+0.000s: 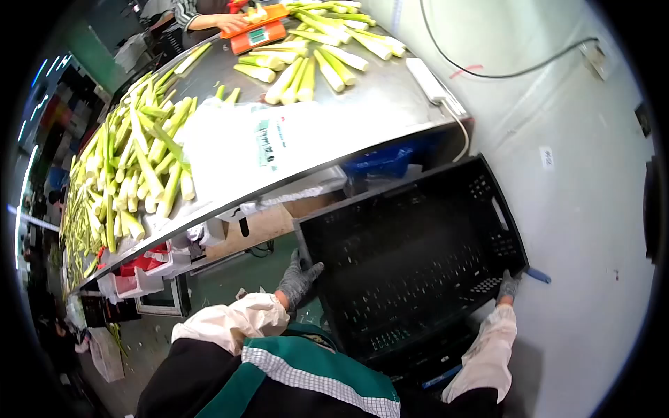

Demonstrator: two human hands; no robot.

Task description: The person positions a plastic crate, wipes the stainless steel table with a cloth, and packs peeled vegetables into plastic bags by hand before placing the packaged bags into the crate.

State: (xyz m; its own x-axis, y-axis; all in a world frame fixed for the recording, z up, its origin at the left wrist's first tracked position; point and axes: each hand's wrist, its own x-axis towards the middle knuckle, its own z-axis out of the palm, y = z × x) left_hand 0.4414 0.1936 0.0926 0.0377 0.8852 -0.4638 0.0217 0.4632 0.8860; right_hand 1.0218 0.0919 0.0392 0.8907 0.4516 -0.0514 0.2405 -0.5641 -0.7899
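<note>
A large black plastic crate with slotted sides is held in front of my body, below the metal table's edge, and nothing shows inside it. My left hand, in a grey glove, is at the crate's left side, with the thumb against the rim. At the lower right corner my right hand, also gloved, grips the crate's rim. Pale sleeve covers show on both forearms.
The metal table bears a heap of green-white stalks, trimmed stalks, a plastic bag and a white power strip. A co-worker's hand touches an orange device. At right stands a pale wall.
</note>
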